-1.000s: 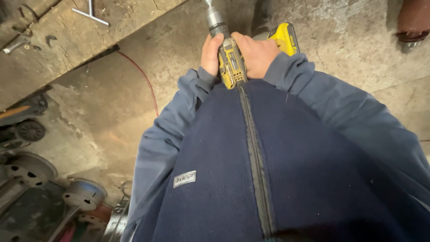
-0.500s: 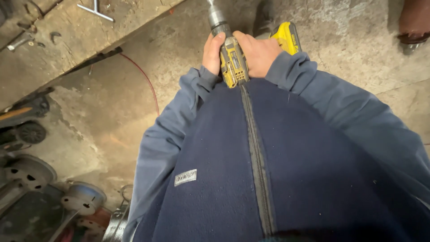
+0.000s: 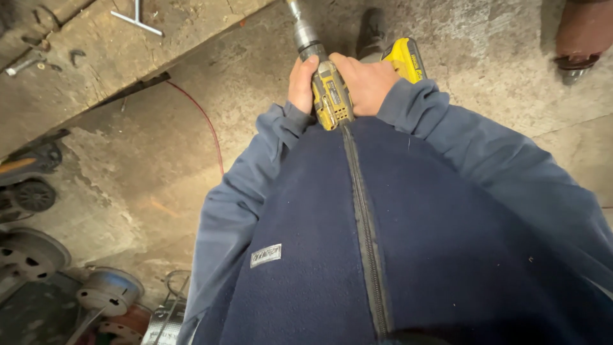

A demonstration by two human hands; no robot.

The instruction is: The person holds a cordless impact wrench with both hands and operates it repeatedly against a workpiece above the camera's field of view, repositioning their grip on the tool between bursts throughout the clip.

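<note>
A yellow and black cordless drill is held against my chest, its metal chuck pointing away toward the top edge. My left hand wraps the drill body from the left. My right hand grips it from the right, near the yellow battery end. Both arms wear dark blue fleece sleeves, and the zipped jacket fills the lower frame. The bit tip is cut off by the frame edge.
A concrete floor lies below, with a thin red cable across it. A wooden board at upper left carries a metal T-shaped tool and small bits. Round metal parts sit at lower left. A rusty cylinder is at top right.
The view has shifted slightly; the T-shaped tool sits nearer the top edge. Both hands keep the same hold on the drill.
</note>
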